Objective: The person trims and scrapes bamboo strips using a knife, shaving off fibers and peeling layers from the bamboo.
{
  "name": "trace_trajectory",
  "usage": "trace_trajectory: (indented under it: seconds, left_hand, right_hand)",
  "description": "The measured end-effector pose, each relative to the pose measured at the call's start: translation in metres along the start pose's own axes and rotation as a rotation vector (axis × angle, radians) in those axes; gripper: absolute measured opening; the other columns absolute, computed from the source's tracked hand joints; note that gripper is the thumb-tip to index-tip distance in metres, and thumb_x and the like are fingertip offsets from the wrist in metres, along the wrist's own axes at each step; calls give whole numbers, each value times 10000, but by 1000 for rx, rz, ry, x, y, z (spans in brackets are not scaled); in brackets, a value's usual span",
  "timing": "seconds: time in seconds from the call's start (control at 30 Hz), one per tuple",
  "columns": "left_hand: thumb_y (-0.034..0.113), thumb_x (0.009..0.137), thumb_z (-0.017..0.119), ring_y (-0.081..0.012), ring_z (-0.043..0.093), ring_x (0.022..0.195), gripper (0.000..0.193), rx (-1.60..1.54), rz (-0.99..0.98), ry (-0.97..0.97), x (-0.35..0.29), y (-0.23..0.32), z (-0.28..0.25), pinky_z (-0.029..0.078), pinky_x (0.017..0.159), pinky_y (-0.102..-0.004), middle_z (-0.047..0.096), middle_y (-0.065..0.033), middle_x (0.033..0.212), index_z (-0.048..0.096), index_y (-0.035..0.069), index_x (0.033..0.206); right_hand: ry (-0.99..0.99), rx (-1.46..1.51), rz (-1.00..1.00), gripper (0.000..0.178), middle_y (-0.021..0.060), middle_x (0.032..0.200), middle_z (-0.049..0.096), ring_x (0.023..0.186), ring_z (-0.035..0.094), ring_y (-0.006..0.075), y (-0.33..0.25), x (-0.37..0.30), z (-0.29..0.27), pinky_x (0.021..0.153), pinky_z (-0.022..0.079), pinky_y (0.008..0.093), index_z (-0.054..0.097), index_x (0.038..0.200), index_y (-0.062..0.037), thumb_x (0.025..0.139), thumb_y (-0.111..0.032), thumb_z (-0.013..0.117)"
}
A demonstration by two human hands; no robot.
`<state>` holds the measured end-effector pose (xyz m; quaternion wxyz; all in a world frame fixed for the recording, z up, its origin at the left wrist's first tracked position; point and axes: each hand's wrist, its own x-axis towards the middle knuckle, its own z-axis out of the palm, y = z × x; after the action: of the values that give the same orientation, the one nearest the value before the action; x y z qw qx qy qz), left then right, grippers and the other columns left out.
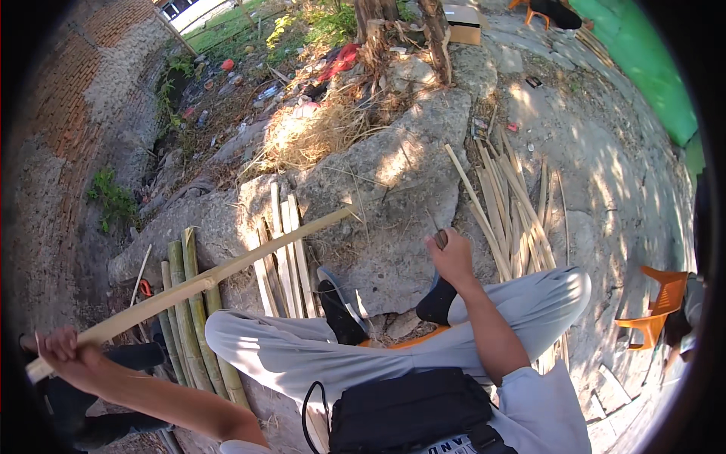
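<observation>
Head camera: toward eight o'clock the left hand (66,352) grasps the near end of a long bamboo strip (280,241), which slants up to the centre; the right hand (454,259), near four o'clock, is clenched on a knife-like tool (440,239). The strip should handle light and springy-stiff, perhaps sharp-edged, so grip its broad faces.

Outdoors, prob. yd (522,113) w/ tree (436,41), brick wall (57,110)

Dark letters (454,445) on pale shirt (546,408)
</observation>
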<state>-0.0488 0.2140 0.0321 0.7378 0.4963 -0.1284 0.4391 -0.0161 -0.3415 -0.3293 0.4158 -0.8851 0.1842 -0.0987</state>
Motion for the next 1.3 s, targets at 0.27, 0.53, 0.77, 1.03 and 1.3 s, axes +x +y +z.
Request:
trace_trajectory:
  seconds: [0.27,0.53,0.77,1.03,1.3]
  left_hand:
    - [17,799,553,-143,305,487,418,-374,209,627,-24,19,-193,297,530,-276,242,17,519,239,145,553]
    - [62,866,581,-110,303,466,396,-279,114,655,-53,-27,-92,335,490,-272,281,25,512,320,128,576]
    - [146,932,578,-95,294,357,394,-367,-96,372,-88,-35,-22,291,383,-243,321,25,446,391,130,586]
    - [189,935,577,-85,342,359,377,-326,-191,239,-112,-48,45,346,380,-232,381,10,429,483,107,579]
    - [171,925,600,-83,294,406,359,-26,-232,203,-151,-62,114,280,411,-235,333,30,483,466,121,596]
  right_hand:
    - [361,-88,157,323,114,563,517,495,445,260,68,26,-32,532,378,406,586,730,37,874,-244,653]
    - [197,79,15,281,88,571,493,510,443,202,7,21,-3,529,369,367,588,720,19,828,-216,696]
    - [72,160,50,328,65,533,473,485,409,162,-11,9,2,495,346,357,577,695,20,835,-252,698]
    - [188,394,166,387,-1,530,481,438,423,95,27,8,-12,426,315,294,543,662,-53,900,-338,652]
    - [78,661,322,506,27,508,490,437,475,113,-10,0,-29,425,349,285,551,669,-11,931,-442,583]
